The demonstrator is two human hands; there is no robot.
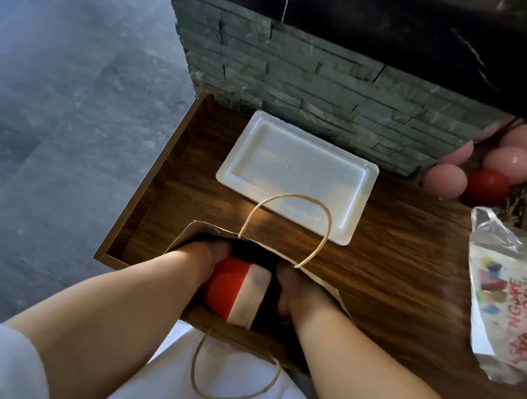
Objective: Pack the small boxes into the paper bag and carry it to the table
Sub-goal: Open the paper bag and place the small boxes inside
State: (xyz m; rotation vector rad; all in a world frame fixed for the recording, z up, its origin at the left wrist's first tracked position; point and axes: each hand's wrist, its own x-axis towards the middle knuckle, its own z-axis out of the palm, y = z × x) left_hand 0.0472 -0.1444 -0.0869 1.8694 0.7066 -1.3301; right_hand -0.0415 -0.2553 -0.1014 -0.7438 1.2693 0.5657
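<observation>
- Reaching down with both forearms, I have my left hand point(201, 255) inside the open mouth of the paper bag point(327, 287), at 9 o'clock of the box point(237, 293); my fingers are curled against its red side.
- That box sits in the bag's mouth between my two hands: a red face, then a cream band, then a dark edge towards 3 o'clock.
- Brown and creased, the bag stands on the wooden shelf point(401, 255), one twine handle point(288, 227) arching up at 12 o'clock, the other handle point(233, 381) hanging at 6 o'clock over my white clothing.
- My right hand point(289, 286) presses the box's dark side, its fingers sunk into shadow, so I cannot tell how they close.
- At 12 o'clock of the bag lies a white foam tray point(297, 173); at 3 o'clock, well apart, a printed plastic bag point(515, 298).
</observation>
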